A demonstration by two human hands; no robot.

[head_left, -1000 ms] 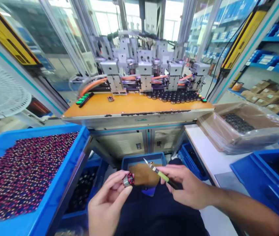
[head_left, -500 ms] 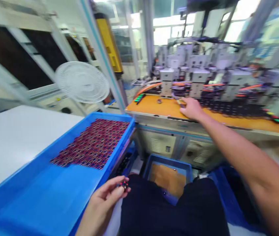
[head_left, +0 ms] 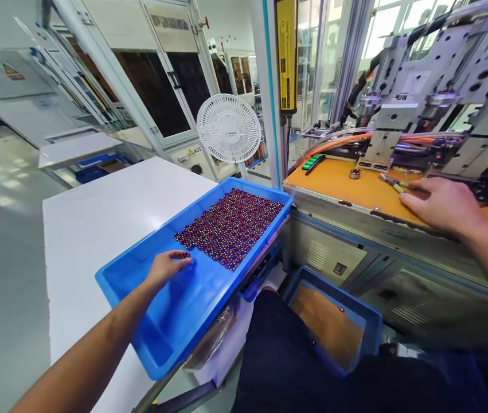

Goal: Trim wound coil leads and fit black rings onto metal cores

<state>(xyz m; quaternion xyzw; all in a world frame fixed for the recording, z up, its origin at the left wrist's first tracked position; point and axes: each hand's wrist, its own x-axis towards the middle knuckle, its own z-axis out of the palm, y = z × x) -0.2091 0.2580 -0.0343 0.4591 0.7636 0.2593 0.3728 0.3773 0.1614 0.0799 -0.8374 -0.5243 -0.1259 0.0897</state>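
My left hand (head_left: 167,268) reaches into the blue tray (head_left: 175,312) and pinches a small red and black wound part (head_left: 186,256) at the near edge of the mass of like parts (head_left: 231,225). My right hand (head_left: 444,203) rests on the orange machine bench (head_left: 347,186), fingers curled beside a green-handled pointed tool (head_left: 392,183) that lies on the bench. Whether the fingers grip the tool's handle is hidden. A single round metal part (head_left: 354,173) sits on the bench left of the tool.
The tray stands on a white table (head_left: 97,212). A white fan (head_left: 229,128) is behind it. The machine's grey heads (head_left: 420,109) with orange hoses rise over the bench. Below, a blue bin (head_left: 334,321) with brown lining sits by my dark-clothed knees.
My view has swung left. My left hand carried the small part from my lap up into the blue tray. My right hand went to the orange bench with the tool and stays there.
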